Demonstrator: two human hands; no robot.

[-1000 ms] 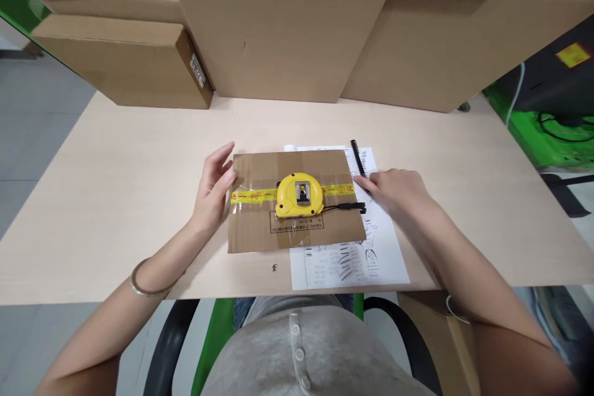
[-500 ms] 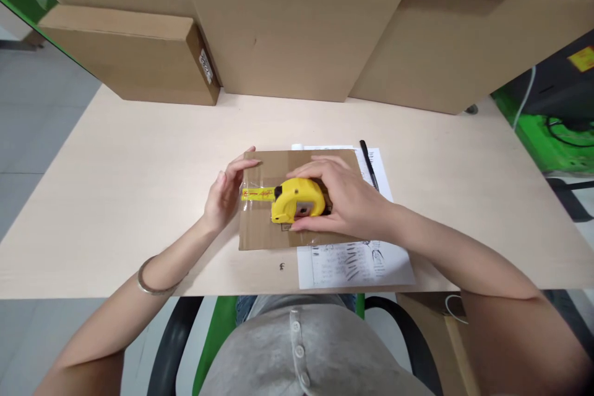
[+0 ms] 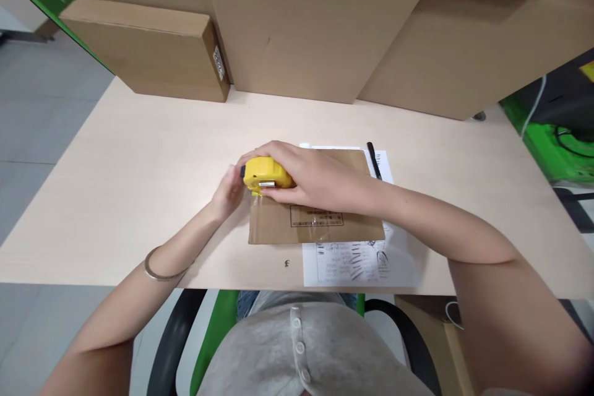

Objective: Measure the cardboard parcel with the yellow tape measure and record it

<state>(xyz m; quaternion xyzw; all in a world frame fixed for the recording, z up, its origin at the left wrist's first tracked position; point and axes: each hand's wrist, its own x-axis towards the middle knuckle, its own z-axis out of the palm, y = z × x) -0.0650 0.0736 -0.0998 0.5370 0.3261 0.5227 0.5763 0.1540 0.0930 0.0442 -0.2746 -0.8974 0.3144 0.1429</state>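
Observation:
A flat brown cardboard parcel (image 3: 320, 223) lies on the pale wooden table (image 3: 139, 161), on top of a printed paper sheet (image 3: 357, 263). My right hand (image 3: 306, 176) is wrapped round a yellow tape measure (image 3: 263, 174) and holds it at the parcel's left edge. My left hand (image 3: 228, 190) sits right beside the tape measure at that same edge, its fingers curled near the tape's front; whether they grip the tape's tip is hidden. A silver bangle (image 3: 160, 272) is on my left wrist.
A black pen (image 3: 374, 159) lies on the paper, just right of the parcel. Large cardboard boxes (image 3: 306, 25) stand along the table's back edge, with a smaller box (image 3: 148, 52) at the left. A small dark object (image 3: 286, 263) lies near the front edge.
My right hand came from the parcel's right side, took the tape measure off its middle and carried it to the left edge. My left hand stayed at that edge.

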